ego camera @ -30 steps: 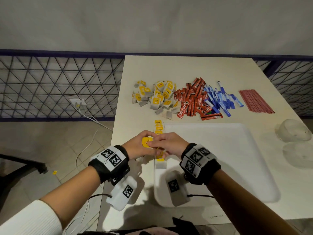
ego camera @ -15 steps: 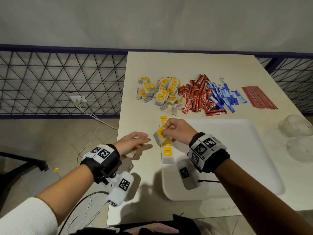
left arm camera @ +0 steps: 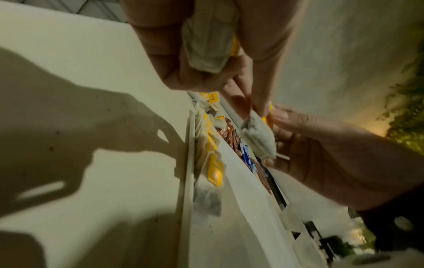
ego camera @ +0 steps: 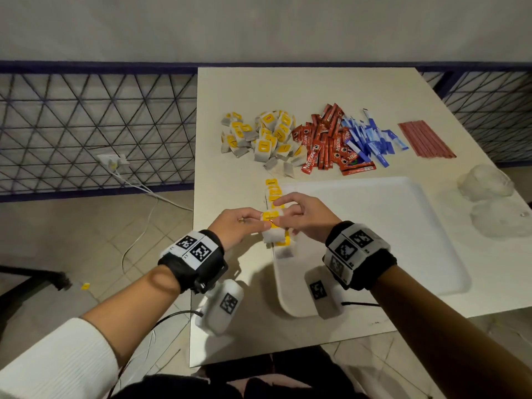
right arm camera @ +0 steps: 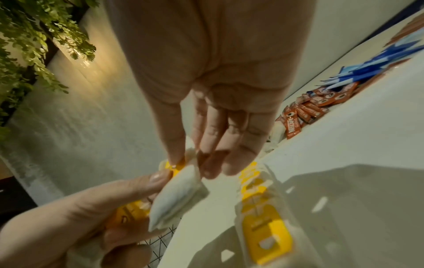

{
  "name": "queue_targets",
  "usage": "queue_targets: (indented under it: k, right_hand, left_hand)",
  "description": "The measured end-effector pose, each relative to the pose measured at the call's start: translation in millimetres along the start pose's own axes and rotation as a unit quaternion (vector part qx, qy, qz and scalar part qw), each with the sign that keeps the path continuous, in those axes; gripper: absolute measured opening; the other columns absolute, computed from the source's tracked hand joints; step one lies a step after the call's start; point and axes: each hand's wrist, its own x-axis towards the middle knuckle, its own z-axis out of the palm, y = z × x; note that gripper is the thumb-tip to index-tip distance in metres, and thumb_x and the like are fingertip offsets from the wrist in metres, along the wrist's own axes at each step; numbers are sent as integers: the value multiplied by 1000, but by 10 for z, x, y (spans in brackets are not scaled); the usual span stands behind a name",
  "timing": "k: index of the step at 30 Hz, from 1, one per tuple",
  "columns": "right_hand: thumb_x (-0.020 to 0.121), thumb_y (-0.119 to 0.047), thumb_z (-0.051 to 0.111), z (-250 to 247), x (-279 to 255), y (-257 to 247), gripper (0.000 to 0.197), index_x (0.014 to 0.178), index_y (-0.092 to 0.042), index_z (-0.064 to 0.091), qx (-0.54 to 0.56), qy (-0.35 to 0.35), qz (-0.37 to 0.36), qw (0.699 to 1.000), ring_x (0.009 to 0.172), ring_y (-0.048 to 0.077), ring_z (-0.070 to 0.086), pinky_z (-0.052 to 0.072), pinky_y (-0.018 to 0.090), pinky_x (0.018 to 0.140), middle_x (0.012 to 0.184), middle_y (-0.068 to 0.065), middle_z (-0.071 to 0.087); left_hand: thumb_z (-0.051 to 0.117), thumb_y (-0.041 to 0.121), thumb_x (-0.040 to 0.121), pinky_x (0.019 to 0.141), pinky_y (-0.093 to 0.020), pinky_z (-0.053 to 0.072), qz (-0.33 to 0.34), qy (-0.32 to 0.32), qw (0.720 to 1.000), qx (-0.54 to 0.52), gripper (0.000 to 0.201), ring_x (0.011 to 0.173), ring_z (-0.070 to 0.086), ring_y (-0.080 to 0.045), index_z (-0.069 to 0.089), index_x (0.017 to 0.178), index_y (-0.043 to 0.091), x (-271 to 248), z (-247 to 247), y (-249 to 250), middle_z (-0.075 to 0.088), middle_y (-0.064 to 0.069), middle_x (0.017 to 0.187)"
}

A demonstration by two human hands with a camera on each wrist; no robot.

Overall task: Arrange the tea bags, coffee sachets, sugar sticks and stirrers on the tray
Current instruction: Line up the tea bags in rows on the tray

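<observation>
My left hand (ego camera: 244, 224) grips a small bunch of tea bags (left arm camera: 206, 45) in its curled fingers. My right hand (ego camera: 299, 216) meets it over the left rim of the white tray (ego camera: 374, 231). Thumb and forefinger pinch one yellow-tagged tea bag (ego camera: 272, 219), also in the right wrist view (right arm camera: 176, 192). A row of tea bags (ego camera: 273, 191) lies along the tray's left edge. Beyond the tray lie a tea bag pile (ego camera: 262, 136), red coffee sachets (ego camera: 325, 142), blue sugar sticks (ego camera: 370, 139) and red stirrers (ego camera: 426, 139).
Two clear plastic lids (ego camera: 486, 184) lie on the table (ego camera: 230, 182) right of the tray. The table's left edge is close to my left wrist. A wire fence (ego camera: 86, 133) and a floor cable (ego camera: 135, 226) lie beyond it.
Half a second ago my right hand was at the tray's row and my left hand hung apart to the left. The hands have come together again, and the right pinches another tea bag.
</observation>
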Motion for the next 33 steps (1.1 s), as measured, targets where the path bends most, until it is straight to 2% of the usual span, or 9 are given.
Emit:
queue_targets:
  k: [4,7,11,16,20,23,28,31,33]
  right_hand:
    - [80,-2,67,12,-20,148,19,78,-16,55,16,12,44,999,59,16,50,40,23,52,65,5,54]
    - [79,2,66,6,-65,282,22,68,-13,55,16,5,41,999,51,12,50,41,21,47,60,6,52]
    - [81,-4,68,-46,-158,441,21,69,-16,55,-45,-31,33,998,41,-1,50,44,14,45,61,4,57]
    - [84,-5,64,-101,-211,560,23,70,-18,52,-69,-76,63,993,40,-1,50,41,12,45,61,2,55]
    - [84,-3,64,-103,-174,630,26,68,-17,49,-67,-68,75,993,36,-3,49,41,13,43,58,3,53]
    - [84,-4,64,-79,-119,659,26,66,-17,49,-60,-60,94,992,36,-1,48,39,18,45,56,2,51]
    - [80,-15,68,-43,-15,740,24,64,-21,52,-65,-7,84,994,53,11,49,42,24,58,58,-2,52]
    - [79,-19,71,-42,14,785,25,63,-24,52,-73,13,74,995,56,7,46,39,21,60,57,-7,50]
    - [78,-22,72,-34,35,805,25,63,-25,52,-76,15,77,994,57,6,45,37,19,58,61,-7,53]
  left_hand:
    - [66,3,83,33,-6,25,-22,-6,999,-27,19,28,36,2,56,71,15,-36,71,-56,46,14,33]
    - [68,6,82,32,-8,25,-42,-26,999,-18,20,26,33,0,55,69,13,-89,145,-127,43,12,33]
    - [68,16,83,33,-10,24,-61,-48,996,42,20,26,30,-2,58,66,15,-101,253,-252,38,10,30]
    - [63,30,87,44,-7,31,-47,-58,988,138,24,37,44,6,63,65,22,-107,388,-341,47,20,34]
    - [61,38,87,51,-13,34,-62,-43,985,156,34,42,41,1,60,55,25,-126,445,-421,50,12,44]
    - [61,38,87,48,-11,33,-77,-14,985,152,35,37,40,0,62,55,25,-132,469,-455,49,7,46]
    - [67,39,82,56,-5,35,-88,33,980,173,23,62,52,2,63,62,28,-140,452,-464,60,12,64]
    - [72,36,77,62,-13,40,-79,57,979,182,16,69,55,-4,60,70,30,-129,454,-459,60,10,71]
    - [74,34,76,67,-19,42,-63,67,978,190,20,72,55,-9,56,79,29,-114,475,-447,58,8,73]
